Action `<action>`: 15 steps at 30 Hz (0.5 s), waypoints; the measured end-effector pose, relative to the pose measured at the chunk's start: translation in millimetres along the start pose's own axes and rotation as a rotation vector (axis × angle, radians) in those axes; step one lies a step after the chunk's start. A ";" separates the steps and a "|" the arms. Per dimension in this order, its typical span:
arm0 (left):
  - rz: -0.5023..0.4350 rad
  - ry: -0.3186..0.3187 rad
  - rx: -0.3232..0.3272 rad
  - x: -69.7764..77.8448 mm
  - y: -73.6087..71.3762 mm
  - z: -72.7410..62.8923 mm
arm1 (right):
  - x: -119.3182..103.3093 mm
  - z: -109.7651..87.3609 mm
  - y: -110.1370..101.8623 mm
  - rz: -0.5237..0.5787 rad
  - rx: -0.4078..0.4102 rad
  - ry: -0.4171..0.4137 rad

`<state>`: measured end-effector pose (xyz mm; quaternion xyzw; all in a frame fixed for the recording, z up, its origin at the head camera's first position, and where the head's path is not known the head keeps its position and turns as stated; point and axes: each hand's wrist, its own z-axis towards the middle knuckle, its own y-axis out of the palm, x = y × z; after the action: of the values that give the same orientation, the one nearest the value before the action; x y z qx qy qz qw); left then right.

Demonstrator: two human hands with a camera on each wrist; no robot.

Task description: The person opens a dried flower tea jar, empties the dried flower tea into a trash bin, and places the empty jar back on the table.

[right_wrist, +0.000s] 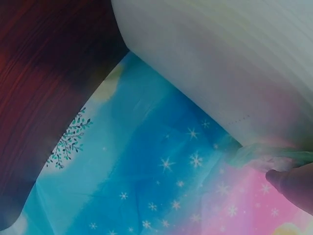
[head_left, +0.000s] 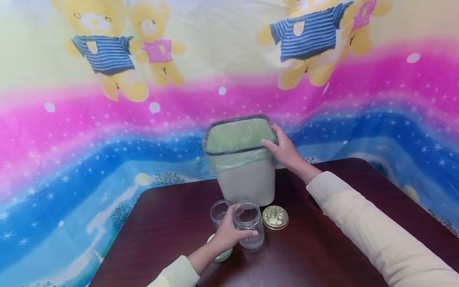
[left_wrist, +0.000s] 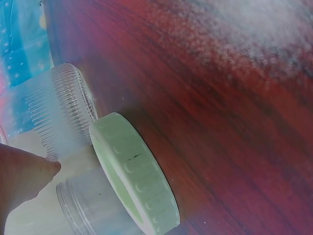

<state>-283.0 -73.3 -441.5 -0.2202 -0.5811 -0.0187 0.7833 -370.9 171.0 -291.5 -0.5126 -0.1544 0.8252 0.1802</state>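
Note:
My left hand (head_left: pixel 225 236) holds a clear jar (head_left: pixel 252 223) near the middle of the table, the thumb lying across its near side. Ribbing shows on the jar's lower wall (left_wrist: pixel 61 105) in the left wrist view. Just behind that hand stands a clear container (head_left: pixel 217 212), partly hidden by it. Below the wrist a pale green lid (head_left: pixel 223 256) shows in part. At the back, my right hand (head_left: pixel 284 150) grips the right corner of the rim of a pale trash bin (head_left: pixel 247 182), thumb over the edge. A thin green bag (head_left: pixel 233 162) lines the bin and folds over its outside.
A gold lid (head_left: pixel 275 217) lies on the dark red-brown table (head_left: pixel 287 259), right of the jar and in front of the bin. Behind the table hangs a backdrop (head_left: pixel 172 119) printed with bears and snowflakes.

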 end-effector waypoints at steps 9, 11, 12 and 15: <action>-0.002 -0.010 -0.014 2.4 -5.2 0.7 | 1.0 -1.5 -1.9 0.029 -0.005 0.035; 0.005 -0.019 -0.015 4.1 -8.0 0.5 | 1.6 -2.6 -3.7 0.033 -0.007 0.042; 0.011 -0.019 -0.016 5.4 -9.5 0.3 | 1.6 -3.2 -4.9 0.034 -0.007 0.043; 0.003 -0.004 -0.028 9.3 -14.1 0.4 | 2.0 -3.7 -8.2 0.039 -0.004 0.025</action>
<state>-284.3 -83.8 -428.3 -0.2321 -0.5819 -0.0254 0.7790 -367.3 179.4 -291.1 -0.5261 -0.1438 0.8218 0.1649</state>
